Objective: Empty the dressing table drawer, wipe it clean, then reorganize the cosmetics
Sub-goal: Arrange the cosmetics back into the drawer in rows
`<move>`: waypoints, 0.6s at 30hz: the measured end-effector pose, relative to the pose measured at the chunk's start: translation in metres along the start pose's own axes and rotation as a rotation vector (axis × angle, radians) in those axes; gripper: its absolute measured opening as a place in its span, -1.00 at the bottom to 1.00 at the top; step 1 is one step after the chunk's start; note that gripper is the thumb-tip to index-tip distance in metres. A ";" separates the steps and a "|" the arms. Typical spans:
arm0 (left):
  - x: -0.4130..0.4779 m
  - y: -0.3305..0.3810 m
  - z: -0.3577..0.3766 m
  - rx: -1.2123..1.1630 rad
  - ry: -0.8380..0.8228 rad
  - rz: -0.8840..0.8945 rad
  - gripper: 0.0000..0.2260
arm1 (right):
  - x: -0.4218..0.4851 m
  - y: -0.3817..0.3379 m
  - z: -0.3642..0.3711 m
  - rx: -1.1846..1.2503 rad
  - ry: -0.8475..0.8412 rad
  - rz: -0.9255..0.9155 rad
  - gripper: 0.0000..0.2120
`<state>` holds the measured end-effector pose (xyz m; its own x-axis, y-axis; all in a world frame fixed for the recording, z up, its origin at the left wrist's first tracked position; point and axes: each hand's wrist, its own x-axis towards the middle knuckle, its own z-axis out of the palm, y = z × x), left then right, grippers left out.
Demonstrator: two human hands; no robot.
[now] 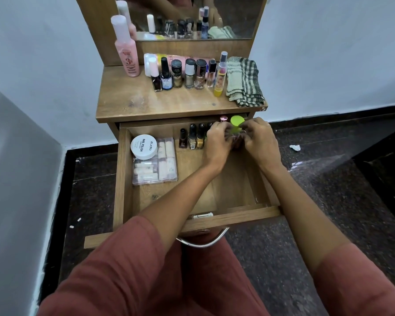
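The wooden drawer (123,179) is pulled open. At its back stands a row of nail polish bottles (193,137). My left hand (218,139) and my right hand (258,137) meet at the back right corner, fingers curled round a green-capped bottle (237,123) and small bottles beside it, partly hidden. A pink-capped bottle (224,119) stands just behind my left hand. On the left of the drawer lies a clear box of false nails (160,172) with a white nail polish remover tub (144,146) on top.
On the tabletop (146,101) stand a tall pink bottle (127,53), a lying pink tube (180,58), a row of polish bottles (183,74), a yellow-based stick (219,80) and a folded checked cloth (244,80). A mirror (192,17) rises behind. Dark stone floor (328,190) surrounds the table.
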<state>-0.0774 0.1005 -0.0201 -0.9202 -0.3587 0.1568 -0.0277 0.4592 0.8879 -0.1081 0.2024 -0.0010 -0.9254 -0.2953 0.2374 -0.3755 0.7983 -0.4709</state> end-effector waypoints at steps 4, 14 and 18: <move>0.003 0.007 -0.017 -0.021 0.051 0.040 -0.80 | 0.008 -0.020 -0.009 0.093 0.065 -0.029 -0.77; 0.039 0.012 -0.093 -0.058 0.304 0.127 -0.87 | 0.058 -0.077 -0.024 0.199 0.239 -0.106 -0.73; 0.059 0.005 -0.120 -0.032 0.423 0.105 -0.82 | 0.073 -0.086 -0.021 0.177 0.254 -0.081 -0.65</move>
<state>-0.0852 -0.0160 0.0455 -0.6760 -0.6162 0.4042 0.0756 0.4876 0.8698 -0.1417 0.1233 0.0751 -0.8584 -0.1956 0.4743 -0.4709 0.6673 -0.5771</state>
